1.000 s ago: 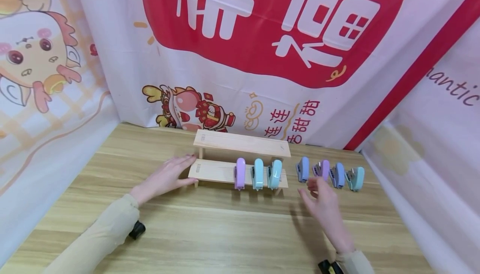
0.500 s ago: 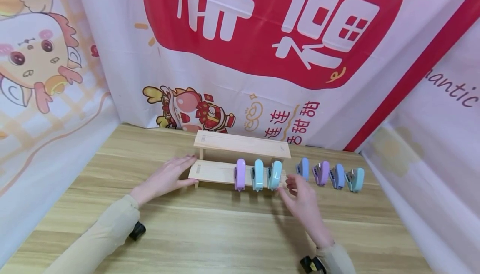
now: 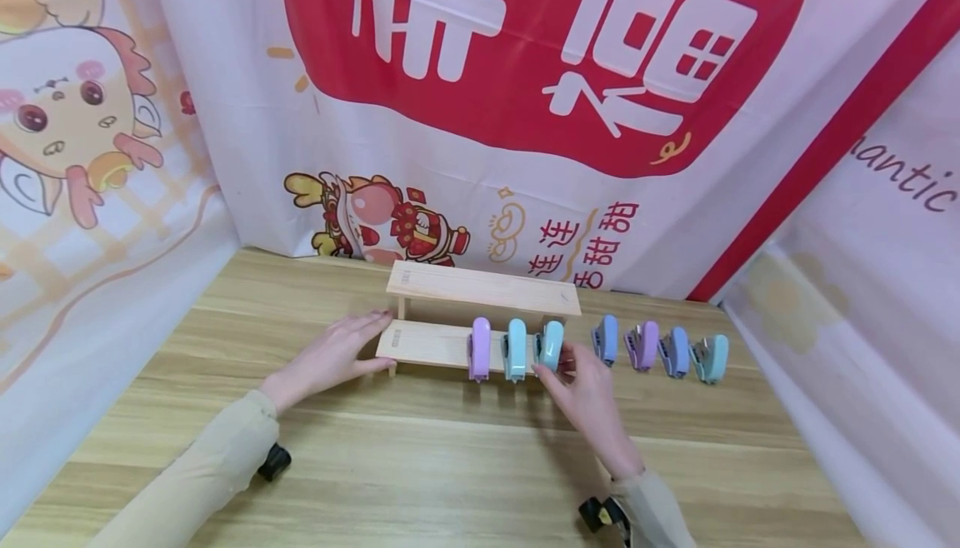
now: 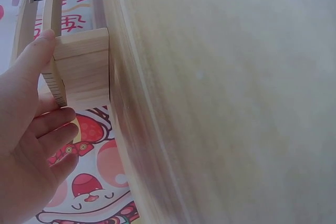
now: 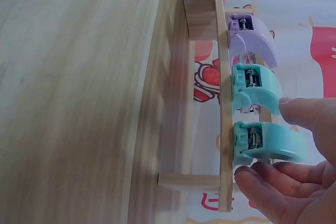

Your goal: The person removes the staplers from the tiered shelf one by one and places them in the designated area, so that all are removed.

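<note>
A two-step wooden display rack [image 3: 427,343] stands on the table. My left hand [image 3: 337,356] holds the left end of its lower step, thumb [image 4: 39,53] at the front edge and the index finger behind. On that step sit a purple stapler [image 3: 480,350], a teal stapler [image 3: 515,350] and another teal stapler [image 3: 551,344] at the right end. My right hand [image 3: 588,386] is around the rightmost teal stapler [image 5: 275,141]. In the right wrist view its thumb [image 5: 307,114] lies between the two teal ones, its fingers on the far side; a firm pinch is not visible.
Right of the rack a blue stapler [image 3: 606,340], a purple stapler [image 3: 642,345], a second blue stapler [image 3: 675,351] and a teal stapler [image 3: 710,358] stand in a row on the wooden table [image 3: 420,481]. Printed cloth [image 3: 435,140] hangs behind and at both sides.
My right hand has moved left, from in front of the loose staplers to the rightmost teal stapler on the rack. The left hand and the staplers have stayed in place.
</note>
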Available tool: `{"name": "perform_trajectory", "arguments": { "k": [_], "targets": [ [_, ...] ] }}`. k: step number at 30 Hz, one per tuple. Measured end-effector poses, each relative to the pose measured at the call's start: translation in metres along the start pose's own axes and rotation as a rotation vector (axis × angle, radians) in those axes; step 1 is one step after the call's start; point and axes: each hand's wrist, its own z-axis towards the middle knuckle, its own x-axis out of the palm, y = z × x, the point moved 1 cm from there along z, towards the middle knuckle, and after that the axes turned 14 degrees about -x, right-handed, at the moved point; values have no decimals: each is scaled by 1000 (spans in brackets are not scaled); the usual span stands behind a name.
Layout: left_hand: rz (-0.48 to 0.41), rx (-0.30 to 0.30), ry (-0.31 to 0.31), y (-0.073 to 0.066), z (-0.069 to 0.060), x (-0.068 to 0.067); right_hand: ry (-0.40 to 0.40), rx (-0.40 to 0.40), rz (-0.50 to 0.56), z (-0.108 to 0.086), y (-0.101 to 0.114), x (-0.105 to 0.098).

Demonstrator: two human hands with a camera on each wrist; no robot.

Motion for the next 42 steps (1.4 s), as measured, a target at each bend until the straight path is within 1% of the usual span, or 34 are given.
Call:
{"name": "perform_trajectory", "arguments": {
  "k": [9, 14, 23, 30, 38, 42],
  "targets": [
    [5, -1, 12, 1, 1, 0, 3, 41, -26, 5, 1, 5],
    [5, 1, 11, 2, 1, 1, -16, 20, -36, 6, -2, 6],
    [8, 2, 6, 2, 0, 0, -19, 2, -26, 7, -5, 6],
    [7, 5, 5, 1, 0, 0, -4, 30, -2, 8, -6, 3],
    [8, 5, 1, 1, 0, 0, -4, 75, 20, 9, -7, 2],
    [6, 2, 0, 1, 0, 0, -8, 84, 25, 9, -7, 2]
  ]
}}
